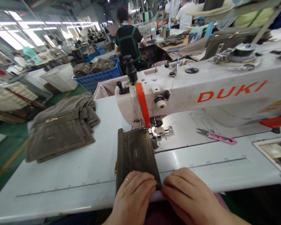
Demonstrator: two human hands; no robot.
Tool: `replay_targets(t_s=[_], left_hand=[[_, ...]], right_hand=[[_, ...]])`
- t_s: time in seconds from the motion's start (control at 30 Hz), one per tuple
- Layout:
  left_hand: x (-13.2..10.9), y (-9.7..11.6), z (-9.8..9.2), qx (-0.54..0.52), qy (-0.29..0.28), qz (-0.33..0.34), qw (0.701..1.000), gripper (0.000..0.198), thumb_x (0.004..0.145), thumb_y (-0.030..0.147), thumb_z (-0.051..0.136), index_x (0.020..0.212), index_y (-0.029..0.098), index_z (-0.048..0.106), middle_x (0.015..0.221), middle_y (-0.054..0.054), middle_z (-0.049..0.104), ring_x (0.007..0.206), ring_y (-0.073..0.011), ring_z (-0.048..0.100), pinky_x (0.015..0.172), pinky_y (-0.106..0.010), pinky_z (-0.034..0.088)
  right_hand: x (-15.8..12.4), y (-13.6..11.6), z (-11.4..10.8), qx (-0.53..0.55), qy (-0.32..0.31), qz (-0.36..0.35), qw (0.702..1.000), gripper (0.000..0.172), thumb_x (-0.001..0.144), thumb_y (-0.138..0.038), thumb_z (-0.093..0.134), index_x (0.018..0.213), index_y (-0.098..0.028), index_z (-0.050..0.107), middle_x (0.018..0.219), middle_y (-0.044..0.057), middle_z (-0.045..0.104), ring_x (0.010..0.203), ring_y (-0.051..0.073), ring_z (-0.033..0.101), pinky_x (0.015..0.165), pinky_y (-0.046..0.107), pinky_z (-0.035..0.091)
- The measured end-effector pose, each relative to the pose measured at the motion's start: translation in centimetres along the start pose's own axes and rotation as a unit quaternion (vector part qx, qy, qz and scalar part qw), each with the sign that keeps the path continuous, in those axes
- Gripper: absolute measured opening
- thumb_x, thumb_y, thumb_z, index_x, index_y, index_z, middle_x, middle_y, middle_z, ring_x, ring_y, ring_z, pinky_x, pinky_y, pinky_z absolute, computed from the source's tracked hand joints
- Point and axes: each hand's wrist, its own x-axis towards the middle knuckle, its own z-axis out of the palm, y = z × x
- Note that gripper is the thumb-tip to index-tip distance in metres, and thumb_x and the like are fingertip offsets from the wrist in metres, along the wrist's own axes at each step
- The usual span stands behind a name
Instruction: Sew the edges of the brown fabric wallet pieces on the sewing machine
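My left hand (137,190) is closed over the near end of the olive panel (144,162), fingers bunched at its right corner; my right hand (187,193) sits curled just beside that corner, and I can't tell whether it pinches cloth. The panel lies on the table (96,162), its far right corner at the presser foot (158,131). To do this well, I'd keep the long edge straight and taut, guiding evenly – no tugging – with fingertips well clear of the foot. I count one panel at the foot, bearing one label (135,153); one pair of pink snips (212,135); one sewing machine (178,90); and one stack of panels (63,125), its layers too overlapped to count
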Motion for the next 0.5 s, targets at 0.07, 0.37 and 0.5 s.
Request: replay_targets(t_s=[0.07, 0.37, 0.5], left_hand=[[-0.2, 0.0, 0.0, -0.012, 0.015, -0.006, 1.000, 0.022, 0.088, 0.004, 0.049, 0.100, 0.016, 0.063, 0.093, -0.006, 0.067, 0.085, -0.0174, 0.060, 0.077, -0.030, 0.052], [0.0, -0.4, 0.2, 0.054, 0.005, 0.062, 0.997, 0.022, 0.094, 0.013, 0.044, 0.095, 0.018, 0.065, 0.090, -0.005, 0.068, 0.078, -0.0164, 0.059, 0.072, -0.029, 0.052], [0.5, -1.1, 0.4, 0.064, 0.030, 0.093, 0.993, 0.024, 0.096, 0.014, 0.043, 0.083, 0.017, 0.063, 0.081, -0.002, 0.067, 0.071, -0.0134, 0.058, 0.065, -0.025, 0.049]], right_hand=[[0.2, -0.1, -0.2, -0.008, -0.012, -0.001, 1.000, 0.018, 0.091, -0.011, 0.045, 0.093, -0.016, 0.062, 0.083, 0.006, 0.062, 0.080, 0.020, 0.054, 0.072, 0.034, 0.047], [0.0, 1.0, 1.0, -0.042, 0.047, -0.066, 0.996, 0.026, 0.098, -0.018, 0.040, 0.094, -0.018, 0.065, 0.103, 0.005, 0.068, 0.090, 0.018, 0.059, 0.077, 0.033, 0.046], [0.0, 1.7, 1.7, -0.073, 0.078, -0.084, 0.991, 0.031, 0.102, -0.024, 0.035, 0.097, -0.019, 0.066, 0.103, -0.002, 0.070, 0.087, 0.014, 0.061, 0.078, 0.031, 0.046]])
